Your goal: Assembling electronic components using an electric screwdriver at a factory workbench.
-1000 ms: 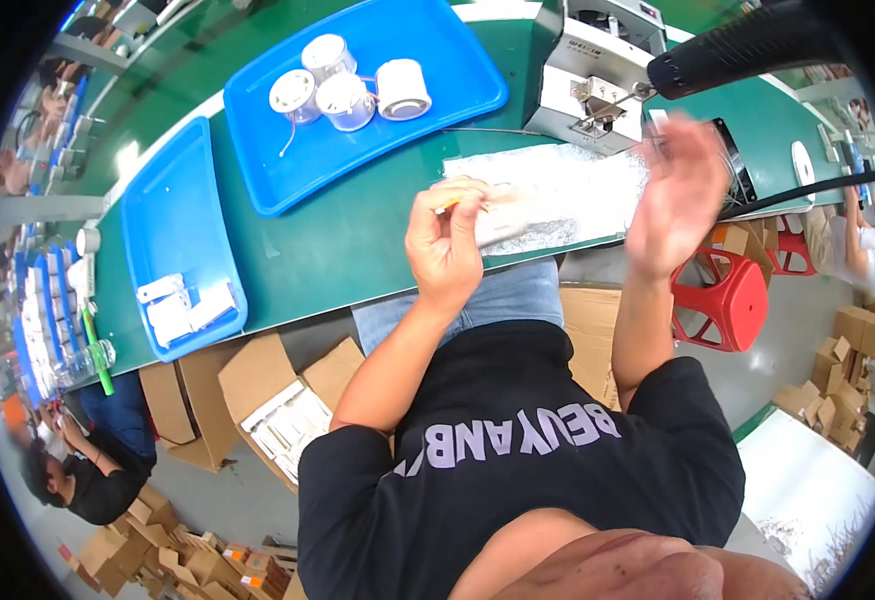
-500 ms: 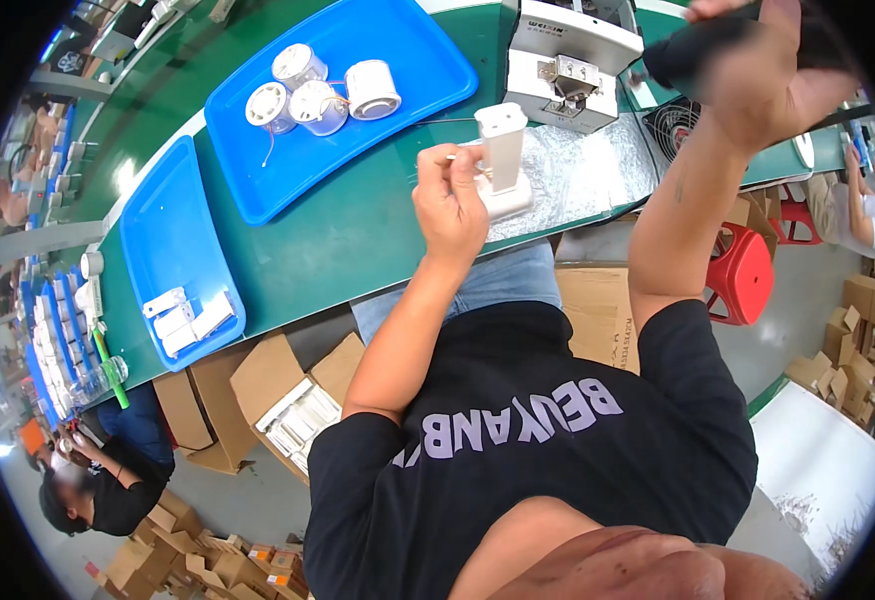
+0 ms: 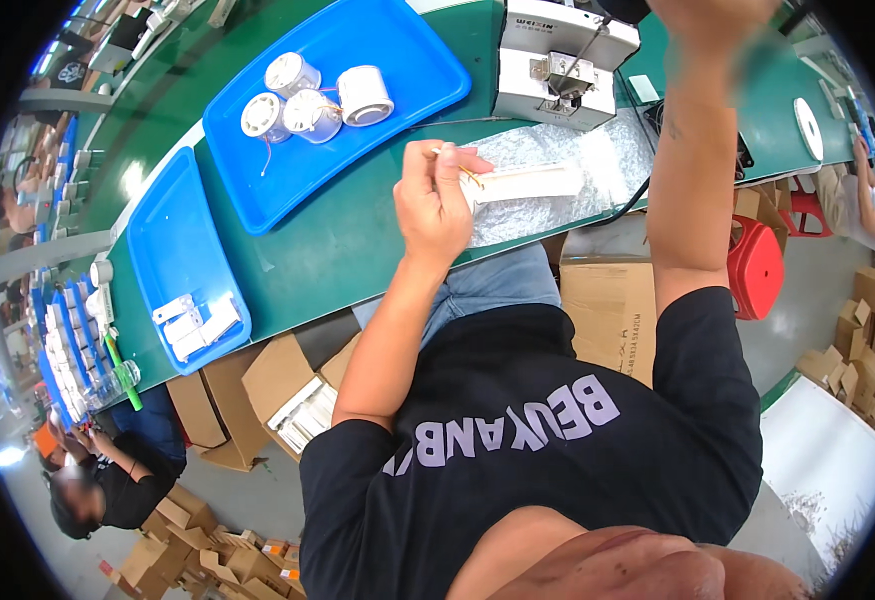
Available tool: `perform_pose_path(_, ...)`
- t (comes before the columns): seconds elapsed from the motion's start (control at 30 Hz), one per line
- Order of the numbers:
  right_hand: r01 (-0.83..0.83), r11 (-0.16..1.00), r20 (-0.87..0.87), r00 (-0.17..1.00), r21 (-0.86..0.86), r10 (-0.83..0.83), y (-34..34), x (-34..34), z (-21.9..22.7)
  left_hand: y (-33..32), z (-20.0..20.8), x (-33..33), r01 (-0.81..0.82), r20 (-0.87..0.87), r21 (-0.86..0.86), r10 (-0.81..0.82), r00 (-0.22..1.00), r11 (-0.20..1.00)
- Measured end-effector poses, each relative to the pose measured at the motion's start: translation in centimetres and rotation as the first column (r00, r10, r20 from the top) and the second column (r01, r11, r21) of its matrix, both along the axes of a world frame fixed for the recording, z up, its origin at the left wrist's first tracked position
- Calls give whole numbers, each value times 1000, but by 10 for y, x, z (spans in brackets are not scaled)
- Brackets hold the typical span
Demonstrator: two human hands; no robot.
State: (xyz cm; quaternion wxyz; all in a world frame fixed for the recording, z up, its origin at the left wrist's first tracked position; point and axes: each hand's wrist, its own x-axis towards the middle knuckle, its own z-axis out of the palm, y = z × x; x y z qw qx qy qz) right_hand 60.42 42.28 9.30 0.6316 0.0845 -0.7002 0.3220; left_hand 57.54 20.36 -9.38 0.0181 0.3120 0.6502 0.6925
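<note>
My left hand [image 3: 433,200] is closed in a pinch on thin yellowish and reddish wires [image 3: 474,180]. These run to one end of a long white plastic housing [image 3: 533,183], which lies flat on clear wrapping sheet [image 3: 613,150] over the bench. At the top right my right hand [image 3: 713,30] reaches far forward, blurred and partly cut off by the picture's edge. It appears closed round a black electric screwdriver [image 3: 625,7]. The tool's long thin bit slants down to the metal front of a pale box-shaped screw feeder [image 3: 570,75].
A large blue tray [image 3: 248,190] holds several white round motor-like units [image 3: 365,95]. Left of it, a smaller blue tray [image 3: 163,240] carries white plastic parts [image 3: 198,327]. Open cartons [image 3: 228,400] stand below the bench edge; a red stool [image 3: 755,270] is at right. Another person [image 3: 123,485] works at lower left.
The white housing has gone from standing upright to lying flat. My right hand has swung left and forward, bringing the black screwdriver to the screw feeder. My left hand has shifted slightly left.
</note>
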Motion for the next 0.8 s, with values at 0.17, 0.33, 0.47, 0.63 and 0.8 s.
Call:
perform_pose_path(0.17,-119,993,78,990,-8,119,-11,-10,-8,1,-10,7,-83,137,87,70,988,993)
perform_pose_path(0.33,-264,929,196,927,-259,318,-57,29,-3,6,-24,7,-190,215,197,146,966,962)
perform_pose_path(0.47,-363,875,173,886,-321,431,-65,27,-12,4,-25,10,-133,114,170,115,987,976)
perform_pose_path(0.63,-427,831,133,857,-356,497,-63,10,-19,6,-26,9,-117,140,193,91,986,974)
perform_pose_path(0.8,-507,770,111,804,-389,585,-61,4,-21,3,-19,12,-136,127,147,118,985,980)
